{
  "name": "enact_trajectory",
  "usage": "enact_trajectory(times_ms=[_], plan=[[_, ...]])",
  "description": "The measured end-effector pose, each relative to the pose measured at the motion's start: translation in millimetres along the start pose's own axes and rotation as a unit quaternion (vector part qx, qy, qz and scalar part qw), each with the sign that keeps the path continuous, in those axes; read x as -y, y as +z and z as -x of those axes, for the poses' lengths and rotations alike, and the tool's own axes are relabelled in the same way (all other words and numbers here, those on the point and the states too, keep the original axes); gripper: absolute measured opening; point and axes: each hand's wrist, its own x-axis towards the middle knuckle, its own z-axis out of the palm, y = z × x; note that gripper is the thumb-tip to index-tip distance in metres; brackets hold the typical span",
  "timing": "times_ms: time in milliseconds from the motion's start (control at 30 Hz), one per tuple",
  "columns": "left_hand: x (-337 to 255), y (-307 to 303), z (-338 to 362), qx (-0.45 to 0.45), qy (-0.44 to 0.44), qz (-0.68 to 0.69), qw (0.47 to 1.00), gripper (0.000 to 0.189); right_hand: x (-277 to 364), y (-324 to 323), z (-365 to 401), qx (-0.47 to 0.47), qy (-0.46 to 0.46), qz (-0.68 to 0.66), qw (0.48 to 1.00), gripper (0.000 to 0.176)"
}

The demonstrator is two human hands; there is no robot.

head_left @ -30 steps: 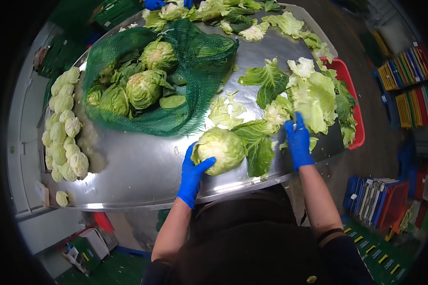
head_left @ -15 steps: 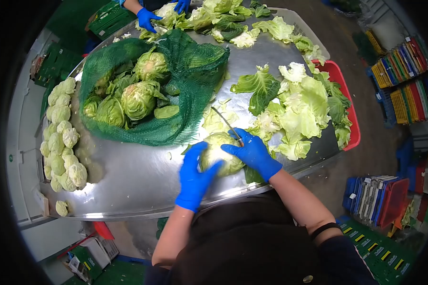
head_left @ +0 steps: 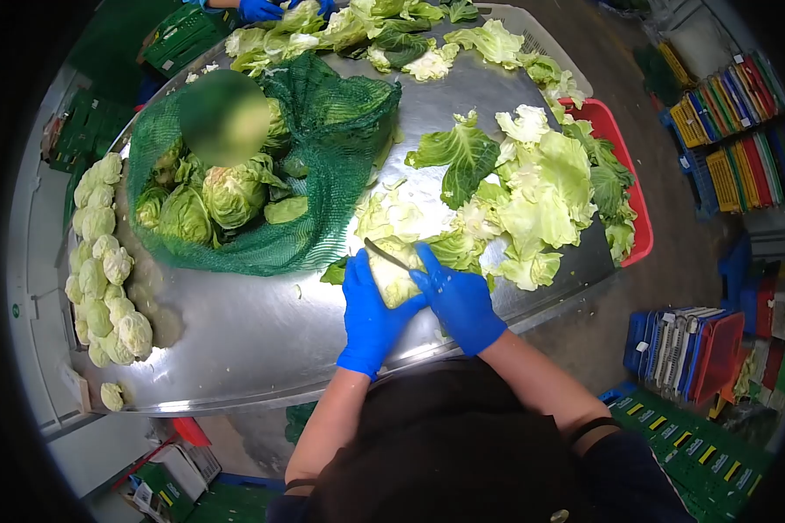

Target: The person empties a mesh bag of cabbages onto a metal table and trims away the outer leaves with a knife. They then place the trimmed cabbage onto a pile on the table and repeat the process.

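Note:
A pale green cabbage [head_left: 394,284] is held between my two blue-gloved hands near the table's front edge. My left hand [head_left: 371,315] wraps round its left and near side. My right hand [head_left: 458,301] grips a knife [head_left: 387,254], whose dark, narrow blade lies across the far side of the cabbage; the handle is hidden in the glove. Loose leaves [head_left: 388,218] lie just beyond the cabbage. To the right, a heap of trimmed leaves [head_left: 549,196] spreads over the metal table [head_left: 253,336].
A green net bag [head_left: 323,218] of cabbages [head_left: 234,196] lies at left centre. Trimmed cabbages [head_left: 96,279] line the left edge. A red crate [head_left: 641,231] stands against the right edge. At the far side are another person's blue-gloved hands [head_left: 260,10] beside more leaves [head_left: 375,30].
The cabbage has been turned and raised slightly between my hands. The knife blade has swung down and left onto it. The view has shifted a little; the other person's hands are higher in view.

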Motion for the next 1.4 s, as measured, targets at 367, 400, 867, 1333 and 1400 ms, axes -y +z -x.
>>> enact_trajectory(times_ms=[367,400,867,1333,1400], plan=[[-8,-12,-2,0.042,0.045,-0.008,0.998,0.109,-28,-36,-67,0.072,0.055,0.076,0.993,0.045],[1,-5,8,0.008,0.067,-0.025,0.997,0.109,-48,-33,-68,0.071,0.055,0.109,0.99,0.045],[37,-17,45,-0.009,0.052,0.136,0.989,0.095,-11,-11,-23,0.026,0.088,-0.124,0.988,0.071],[33,-14,35,-0.11,0.03,0.009,0.993,0.105,-41,-1,-46,-0.066,0.072,0.017,0.995,0.031],[32,-26,29,-0.037,0.051,0.03,0.998,0.106,-52,-9,-55,0.001,0.112,0.102,0.989,0.033]])
